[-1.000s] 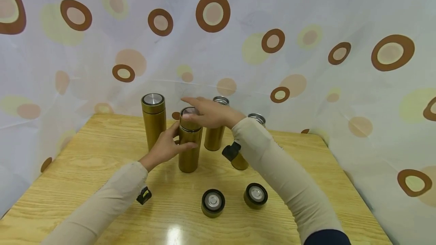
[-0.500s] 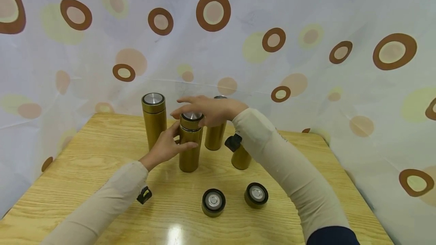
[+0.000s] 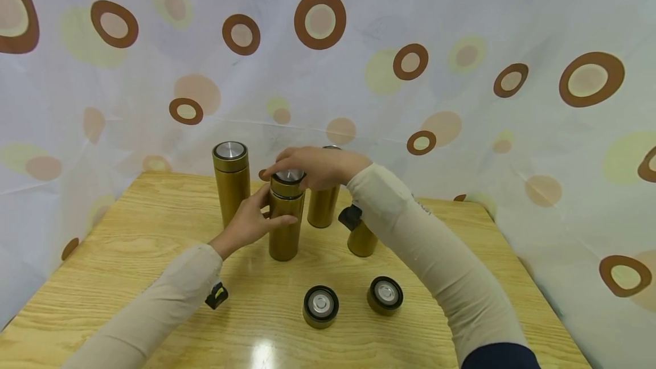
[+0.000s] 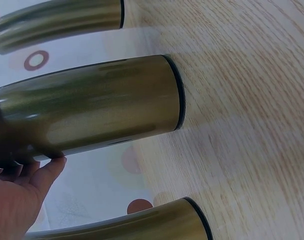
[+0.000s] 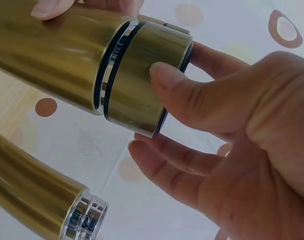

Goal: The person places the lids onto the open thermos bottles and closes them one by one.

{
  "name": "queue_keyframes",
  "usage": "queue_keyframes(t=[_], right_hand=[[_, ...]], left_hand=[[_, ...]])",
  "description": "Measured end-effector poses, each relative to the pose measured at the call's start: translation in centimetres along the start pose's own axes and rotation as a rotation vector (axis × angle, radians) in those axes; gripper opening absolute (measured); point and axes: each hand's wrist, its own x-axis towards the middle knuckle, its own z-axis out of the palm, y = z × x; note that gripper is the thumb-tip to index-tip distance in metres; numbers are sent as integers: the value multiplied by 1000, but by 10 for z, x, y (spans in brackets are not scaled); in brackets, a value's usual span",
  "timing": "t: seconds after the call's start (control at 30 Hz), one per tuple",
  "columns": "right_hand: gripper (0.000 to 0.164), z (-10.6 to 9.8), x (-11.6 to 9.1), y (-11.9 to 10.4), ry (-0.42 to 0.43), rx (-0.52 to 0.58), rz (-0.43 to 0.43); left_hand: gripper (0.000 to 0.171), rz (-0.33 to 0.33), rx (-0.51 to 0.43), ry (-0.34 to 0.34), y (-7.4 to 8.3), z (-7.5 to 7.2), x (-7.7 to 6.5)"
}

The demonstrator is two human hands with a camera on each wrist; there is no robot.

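Observation:
In the head view, a gold thermos bottle (image 3: 285,239) stands upright among the others. My left hand (image 3: 249,222) holds its body from the left, with the thumb across the front. My right hand (image 3: 322,167) reaches over the top and grips the gold lid (image 3: 285,188), whose disc is silver. Seen from the right wrist, the thumb (image 5: 174,82) presses the lid's side and other fingers lie around it. A narrow gap with bright metal shows between lid and body (image 5: 56,55). The left wrist view shows the lower body (image 4: 101,102) and its dark base on the table.
A lidded gold thermos (image 3: 232,192) stands to the left. Two lidless ones, one behind (image 3: 321,209) and one to the right (image 3: 362,240), are partly covered by the right arm. Two loose lids (image 3: 320,306) (image 3: 385,295) lie underside up on the wooden table (image 3: 246,323). A patterned cloth hangs behind.
My right hand was extended flat above the lid. Its fingers have since come down and bent around the lid. The left hand and the bottles have stayed in place.

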Motion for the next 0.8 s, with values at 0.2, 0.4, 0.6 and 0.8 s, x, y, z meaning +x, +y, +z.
queue_keyframes(t=[0.2, 0.4, 0.6, 0.8], right_hand=[[62, 5, 0, -3, -7, -5, 81], [55, 10, 1, -4, 2, -26, 140], [52, 13, 2, -5, 39, -38, 176], [56, 17, 3, -4, 88, -32, 220]], left_hand=[[86, 4, -1, 4, -1, 1, 1], [85, 9, -1, 6, -2, 1, 1], [81, 18, -7, 11, -2, 1, 0], [81, 15, -14, 10, -1, 1, 0]])
